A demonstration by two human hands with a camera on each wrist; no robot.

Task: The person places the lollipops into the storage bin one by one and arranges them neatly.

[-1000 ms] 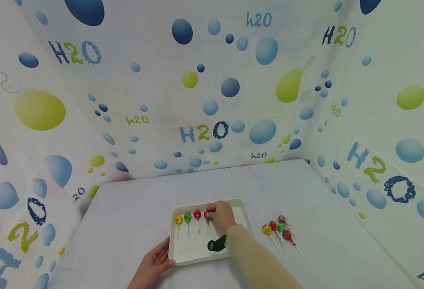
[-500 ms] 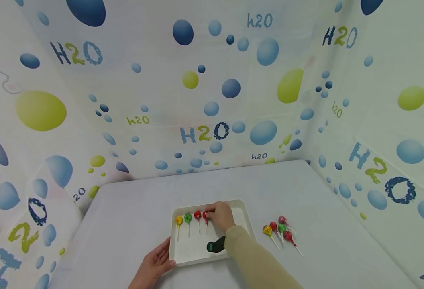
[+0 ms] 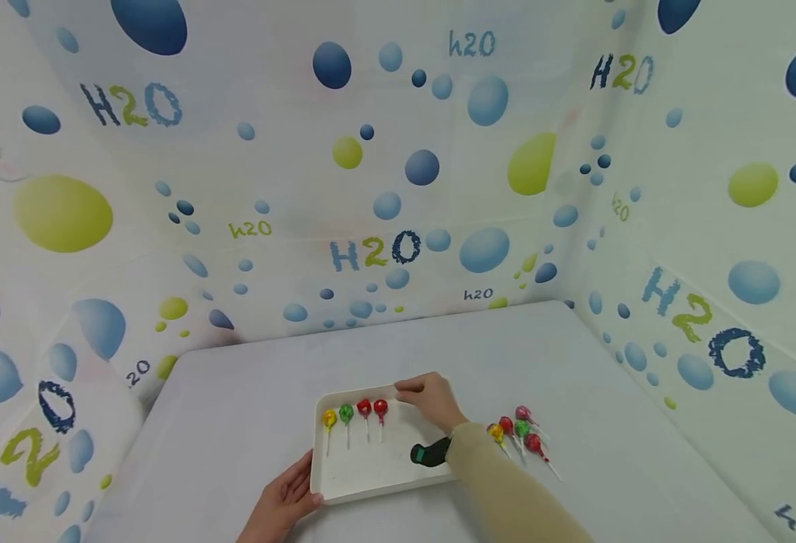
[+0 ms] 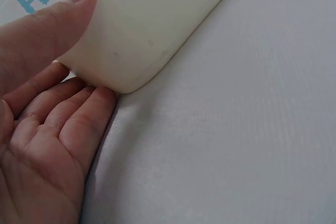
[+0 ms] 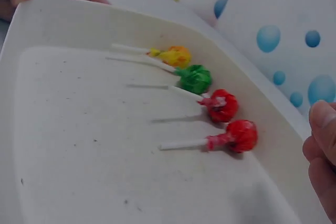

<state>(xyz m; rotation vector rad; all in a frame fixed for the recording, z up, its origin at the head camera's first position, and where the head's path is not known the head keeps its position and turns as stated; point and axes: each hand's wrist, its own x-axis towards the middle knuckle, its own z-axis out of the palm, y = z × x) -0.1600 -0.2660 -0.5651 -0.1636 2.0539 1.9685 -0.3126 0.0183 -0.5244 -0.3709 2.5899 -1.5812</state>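
A white tray (image 3: 364,475) lies on the table with a row of lollipops near its far rim: yellow (image 3: 329,418), green (image 3: 347,412), then two red ones, the rightmost red lollipop (image 5: 243,136) closest to my right hand. My left hand (image 3: 283,498) grips the tray's near left corner; in the left wrist view its thumb (image 4: 79,11) is over the rim and the fingers lie against the outer wall. Above the far rim, right of the row, is my right hand (image 3: 432,400), fingers loosely bent around nothing.
Right of the tray, a loose pile of several lollipops (image 3: 523,430) lies on the white tabletop (image 3: 249,407), partly behind the right sleeve (image 3: 500,483). A black device (image 3: 430,454) sits at the right wrist. Bubble-printed cloth (image 3: 398,188) surrounds the table.
My right hand has let go of the rightmost red lollipop and moved right and slightly away, toward the far rim. The left hand keeps its hold on the tray. The head view has shifted slightly.
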